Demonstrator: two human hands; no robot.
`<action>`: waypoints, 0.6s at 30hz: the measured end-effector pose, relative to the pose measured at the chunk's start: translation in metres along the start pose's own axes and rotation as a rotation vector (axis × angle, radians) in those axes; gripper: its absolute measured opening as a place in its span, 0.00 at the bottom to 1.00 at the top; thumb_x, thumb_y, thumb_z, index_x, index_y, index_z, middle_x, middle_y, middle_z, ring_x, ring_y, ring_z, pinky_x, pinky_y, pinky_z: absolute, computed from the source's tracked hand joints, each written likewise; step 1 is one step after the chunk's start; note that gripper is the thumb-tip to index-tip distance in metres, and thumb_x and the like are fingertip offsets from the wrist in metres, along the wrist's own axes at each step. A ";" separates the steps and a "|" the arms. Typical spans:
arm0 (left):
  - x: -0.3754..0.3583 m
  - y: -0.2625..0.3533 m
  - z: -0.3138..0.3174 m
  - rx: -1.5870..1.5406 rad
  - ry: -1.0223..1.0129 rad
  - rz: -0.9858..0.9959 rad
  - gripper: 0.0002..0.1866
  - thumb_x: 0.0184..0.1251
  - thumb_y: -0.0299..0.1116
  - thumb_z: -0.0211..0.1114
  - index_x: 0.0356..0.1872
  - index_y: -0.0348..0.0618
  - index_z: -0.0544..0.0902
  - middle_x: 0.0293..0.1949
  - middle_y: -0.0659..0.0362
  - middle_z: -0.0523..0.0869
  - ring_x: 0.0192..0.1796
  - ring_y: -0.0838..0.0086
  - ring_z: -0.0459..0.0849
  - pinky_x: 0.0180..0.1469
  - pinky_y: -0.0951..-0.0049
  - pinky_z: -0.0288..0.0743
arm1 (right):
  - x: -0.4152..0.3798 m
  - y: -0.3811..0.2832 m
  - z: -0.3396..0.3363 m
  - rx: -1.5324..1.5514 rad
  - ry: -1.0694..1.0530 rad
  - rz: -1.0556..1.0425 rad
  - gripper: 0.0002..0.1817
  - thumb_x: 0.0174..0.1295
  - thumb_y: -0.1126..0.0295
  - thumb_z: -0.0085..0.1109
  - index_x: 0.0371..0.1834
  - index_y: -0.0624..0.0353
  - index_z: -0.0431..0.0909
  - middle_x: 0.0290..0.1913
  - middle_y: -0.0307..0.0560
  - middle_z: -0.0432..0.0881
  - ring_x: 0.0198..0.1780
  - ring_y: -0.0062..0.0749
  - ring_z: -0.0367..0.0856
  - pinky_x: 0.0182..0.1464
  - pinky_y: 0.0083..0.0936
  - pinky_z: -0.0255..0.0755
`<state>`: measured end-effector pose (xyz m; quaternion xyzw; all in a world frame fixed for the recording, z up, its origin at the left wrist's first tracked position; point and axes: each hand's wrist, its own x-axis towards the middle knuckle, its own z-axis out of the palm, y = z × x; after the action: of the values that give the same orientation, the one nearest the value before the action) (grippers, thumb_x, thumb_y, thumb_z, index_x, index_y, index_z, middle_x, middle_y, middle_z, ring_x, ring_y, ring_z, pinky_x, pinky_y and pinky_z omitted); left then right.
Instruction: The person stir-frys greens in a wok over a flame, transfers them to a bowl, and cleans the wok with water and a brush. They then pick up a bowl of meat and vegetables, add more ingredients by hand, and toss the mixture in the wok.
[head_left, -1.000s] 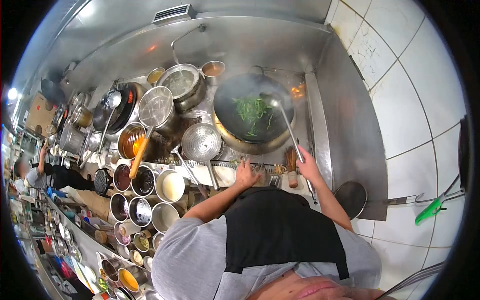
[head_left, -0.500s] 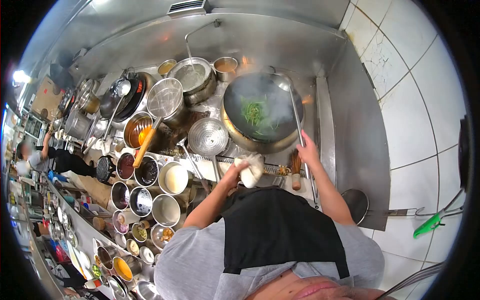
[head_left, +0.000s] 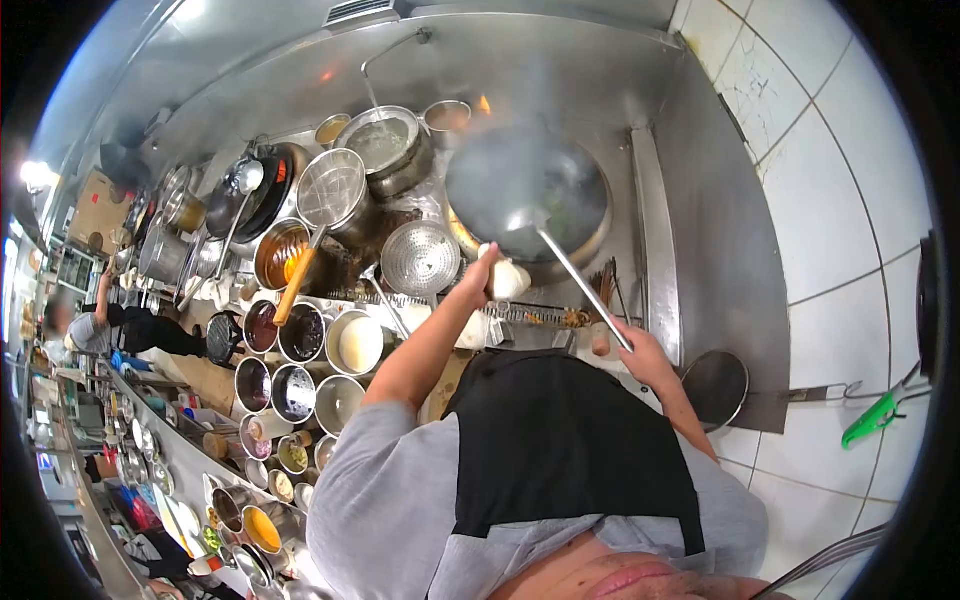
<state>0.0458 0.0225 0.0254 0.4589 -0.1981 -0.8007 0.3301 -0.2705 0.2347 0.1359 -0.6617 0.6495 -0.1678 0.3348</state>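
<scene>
Smoke or steam rises from a large dark wok and blurs the greens inside it. My left hand is closed on a bunched white cloth at the wok's near edge. The long handle of a metal ladle is in my closed right hand, and its bowl is over the near part of the wok. A brush stands just left of my right hand. Beside the wok, to the left, lies a perforated strainer.
Metal pots of sauces stand in rows at the left. A wooden-handled mesh skimmer rests over a pot. Another person stands far left. A round strainer hangs at right.
My left hand with the cloth has moved up to the wok's near edge. My right hand has drawn back, bringing the ladle's bowl nearer. The smoke is thicker over the greens.
</scene>
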 end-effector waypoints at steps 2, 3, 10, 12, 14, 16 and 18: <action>0.019 0.004 0.005 -0.009 0.036 -0.026 0.32 0.68 0.60 0.58 0.55 0.39 0.75 0.46 0.51 0.84 0.46 0.56 0.86 0.52 0.54 0.80 | -0.010 0.005 0.015 0.116 0.089 0.026 0.34 0.57 0.76 0.55 0.72 0.48 0.67 0.49 0.55 0.81 0.46 0.41 0.81 0.51 0.32 0.73; 0.019 0.007 0.016 -0.002 0.028 -0.036 0.32 0.68 0.60 0.58 0.55 0.39 0.75 0.46 0.51 0.84 0.46 0.56 0.86 0.52 0.54 0.80 | -0.012 0.011 0.024 0.217 0.177 0.038 0.34 0.59 0.76 0.55 0.72 0.51 0.66 0.50 0.53 0.82 0.46 0.36 0.80 0.50 0.31 0.73; 0.106 -0.027 0.003 -0.035 0.200 0.012 0.19 0.64 0.36 0.62 0.52 0.36 0.74 0.43 0.49 0.84 0.38 0.54 0.87 0.43 0.52 0.82 | -0.027 -0.039 0.011 0.402 0.174 0.120 0.32 0.63 0.73 0.56 0.72 0.63 0.62 0.31 0.43 0.78 0.29 0.24 0.76 0.35 0.22 0.74; 0.104 -0.035 -0.002 -0.118 0.148 -0.007 0.18 0.65 0.34 0.61 0.52 0.34 0.73 0.42 0.49 0.84 0.38 0.55 0.87 0.43 0.53 0.83 | -0.053 -0.076 -0.020 0.666 -0.079 0.220 0.33 0.64 0.76 0.54 0.75 0.59 0.59 0.27 0.38 0.74 0.21 0.18 0.71 0.23 0.19 0.69; 0.066 -0.043 0.010 -0.171 0.164 0.086 0.17 0.67 0.32 0.58 0.52 0.33 0.73 0.41 0.49 0.83 0.39 0.53 0.87 0.43 0.50 0.83 | -0.072 -0.077 -0.040 0.690 -0.171 0.195 0.34 0.65 0.78 0.53 0.77 0.56 0.56 0.25 0.34 0.69 0.18 0.12 0.65 0.16 0.14 0.62; 0.012 -0.043 0.031 -0.217 0.201 0.023 0.16 0.67 0.32 0.58 0.51 0.33 0.74 0.40 0.49 0.83 0.39 0.54 0.87 0.42 0.49 0.83 | -0.091 -0.086 -0.062 0.744 -0.323 0.212 0.35 0.66 0.77 0.52 0.77 0.55 0.55 0.25 0.33 0.69 0.18 0.13 0.66 0.17 0.15 0.63; 0.003 -0.029 0.039 -0.221 0.200 0.037 0.15 0.66 0.31 0.58 0.50 0.33 0.74 0.40 0.49 0.83 0.39 0.54 0.87 0.42 0.48 0.83 | -0.082 -0.086 -0.065 0.729 -0.345 0.216 0.34 0.65 0.77 0.52 0.77 0.53 0.57 0.27 0.35 0.70 0.17 0.14 0.66 0.18 0.15 0.64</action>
<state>0.0007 0.0415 0.0254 0.4935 -0.0833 -0.7618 0.4112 -0.2569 0.2942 0.2570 -0.4464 0.5477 -0.2372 0.6667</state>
